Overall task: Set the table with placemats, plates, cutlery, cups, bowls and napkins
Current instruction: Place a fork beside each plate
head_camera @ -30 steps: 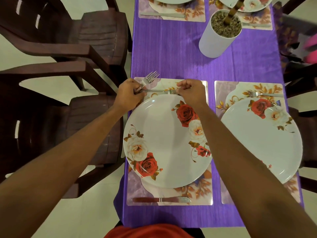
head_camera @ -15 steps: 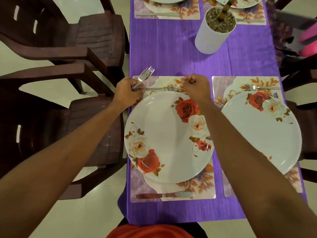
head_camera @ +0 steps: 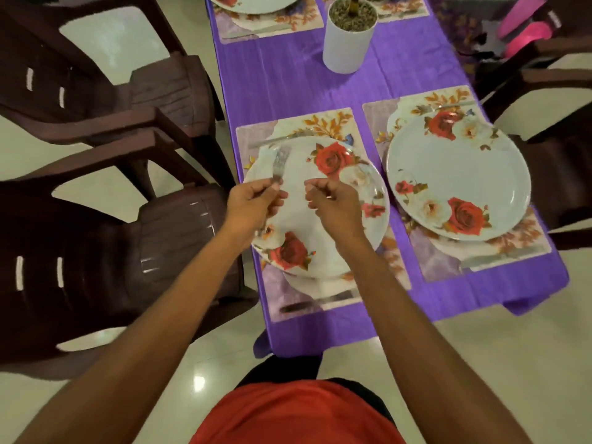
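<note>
A floral plate (head_camera: 299, 225) sits on the near-left placemat (head_camera: 288, 296). A knife (head_camera: 317, 302) lies on the mat's near edge and a fork (head_camera: 282, 138) on its far edge. My left hand (head_camera: 253, 201) hovers over the plate and grips the handles of spare forks (head_camera: 281, 161), tines pointing away from me. My right hand (head_camera: 333, 203) hovers beside it with curled fingers, and I see nothing in it. To the right, a second placemat (head_camera: 442, 267) carries a plate (head_camera: 458, 174), a fork (head_camera: 448, 105) and a knife (head_camera: 499, 256).
A purple cloth (head_camera: 288, 78) covers the table. A white pot (head_camera: 349, 43) of pebbles stands at its middle. Two more set places (head_camera: 266, 17) lie at the far end. Brown plastic chairs (head_camera: 160, 235) crowd the left side and another chair (head_camera: 560, 155) stands right. Pink objects (head_camera: 525, 30) lie at the far right.
My right hand has let go of the fork, which now lies on the mat beyond the plate. Both hands have drawn back over the plate, and my view has pulled back from the table.
</note>
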The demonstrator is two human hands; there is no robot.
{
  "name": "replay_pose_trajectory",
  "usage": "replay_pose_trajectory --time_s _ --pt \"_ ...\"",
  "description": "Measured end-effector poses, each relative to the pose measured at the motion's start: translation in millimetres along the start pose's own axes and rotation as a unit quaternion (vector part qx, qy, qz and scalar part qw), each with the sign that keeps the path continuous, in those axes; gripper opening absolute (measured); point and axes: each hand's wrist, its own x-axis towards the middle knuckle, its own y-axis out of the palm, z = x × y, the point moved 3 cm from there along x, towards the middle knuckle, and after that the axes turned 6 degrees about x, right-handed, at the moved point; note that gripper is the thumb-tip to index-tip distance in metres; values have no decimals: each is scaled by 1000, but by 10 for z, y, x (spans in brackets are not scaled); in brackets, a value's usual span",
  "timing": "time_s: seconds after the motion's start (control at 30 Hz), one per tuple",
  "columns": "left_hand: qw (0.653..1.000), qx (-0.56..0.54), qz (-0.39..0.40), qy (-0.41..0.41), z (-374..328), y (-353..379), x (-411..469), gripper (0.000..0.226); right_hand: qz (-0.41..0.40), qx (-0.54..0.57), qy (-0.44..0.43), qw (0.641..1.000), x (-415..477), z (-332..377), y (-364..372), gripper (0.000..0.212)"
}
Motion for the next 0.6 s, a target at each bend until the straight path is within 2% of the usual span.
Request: replay_pose_trajectory --time_s 0.1,0.23,0.33,0.4,0.5,0.6 --pt "999 -24 34 13 124 43 -490 17 -27 -4 -5 1000 -501 -69 200 14" --pt "999 -24 36 30 324 -182 -1011 21 -55 -19 -8 998 -1057 -175 466 21" --pt "999 -2 49 17 493 -462 -1311 21 -56 -44 -21 997 -1443 -220 637 22" --pt "999 -5 51 7 568 -670 -1508 22 -44 -66 -36 996 -1681 -229 774 30" --pt "999 8 53 1 624 -1021 -1733 20 -35 -21 -12 999 -1976 -245 1033 36" --pt "998 -2 68 -8 631 -1420 -1892 17 -30 17 13 999 -2196 -234 1354 34"
